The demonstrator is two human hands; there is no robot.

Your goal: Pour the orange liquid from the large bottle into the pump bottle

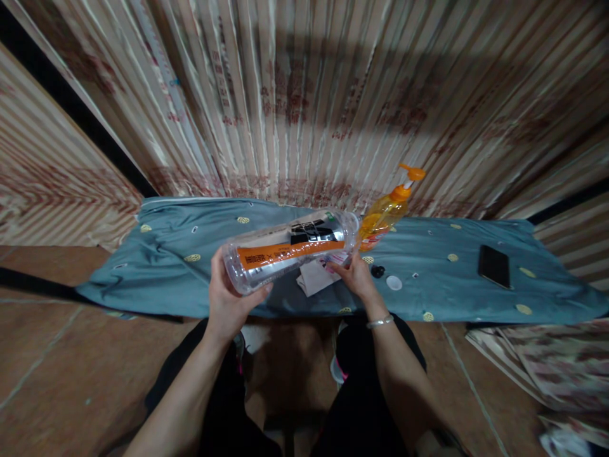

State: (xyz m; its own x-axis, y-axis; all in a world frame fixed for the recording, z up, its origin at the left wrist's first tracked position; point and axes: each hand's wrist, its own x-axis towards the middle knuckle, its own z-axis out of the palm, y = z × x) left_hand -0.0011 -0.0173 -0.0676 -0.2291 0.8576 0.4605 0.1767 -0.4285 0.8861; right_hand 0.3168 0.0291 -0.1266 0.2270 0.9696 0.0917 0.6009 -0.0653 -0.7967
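Note:
A large clear plastic bottle (290, 251) with an orange, black and silver label is held on its side above the bench, tilted up slightly to the right. My left hand (231, 295) is wrapped round its left end, thumb along the lower side. At the bottle's right end, my right hand (356, 276) has its fingers curled against the underside; its fingertips are partly hidden. Below the bottle lies a folded whitish cloth or paper (316, 277). Just behind the right end stands an orange pump bottle (384, 216) of yellow liquid.
A blue-green patterned cloth (157, 266) covers the low bench. To the right of my right hand lie a small black cap (378, 271) and a white round lid (394, 283). A dark phone-like slab (493, 266) rests farther right. Striped curtain (295, 114) hangs behind.

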